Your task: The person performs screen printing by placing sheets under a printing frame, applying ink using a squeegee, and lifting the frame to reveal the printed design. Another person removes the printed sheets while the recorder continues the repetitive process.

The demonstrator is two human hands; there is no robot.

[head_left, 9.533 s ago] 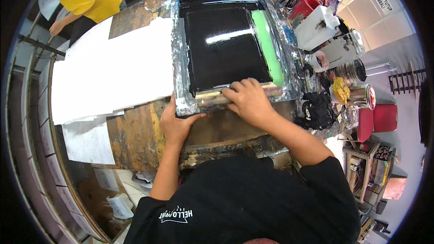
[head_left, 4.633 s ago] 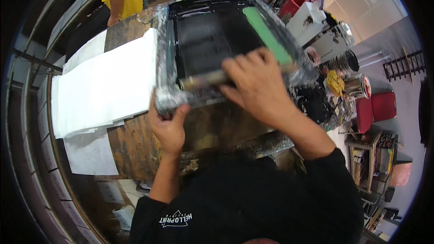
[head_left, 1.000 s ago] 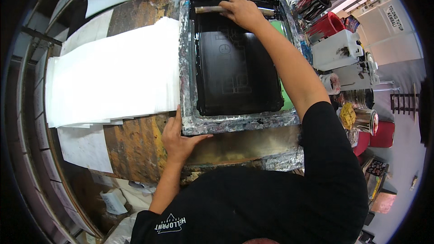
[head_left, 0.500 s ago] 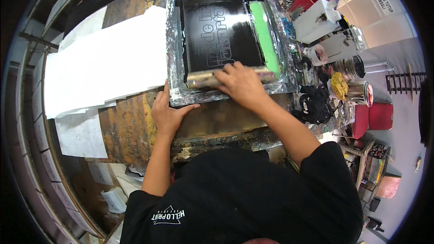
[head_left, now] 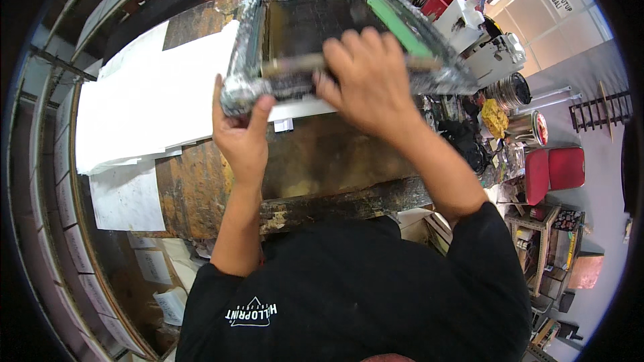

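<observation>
Raised nearside since earlier, the screen (head_left: 308,23) needs steady lifting, left grip (head_left: 241,139) pinching its near-left corner (head_left: 236,94), right grip (head_left: 369,80) clasping the squeegee (head_left: 290,65).

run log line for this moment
left hand: gripping screen frame corner; right hand: holding squeegee; frame: near edge raised; frame's left: white paper stack

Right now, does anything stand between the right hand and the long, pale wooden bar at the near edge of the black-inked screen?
Nothing visible does: the bare right hand grips the long, pale wooden bar directly, around its middle.
</observation>
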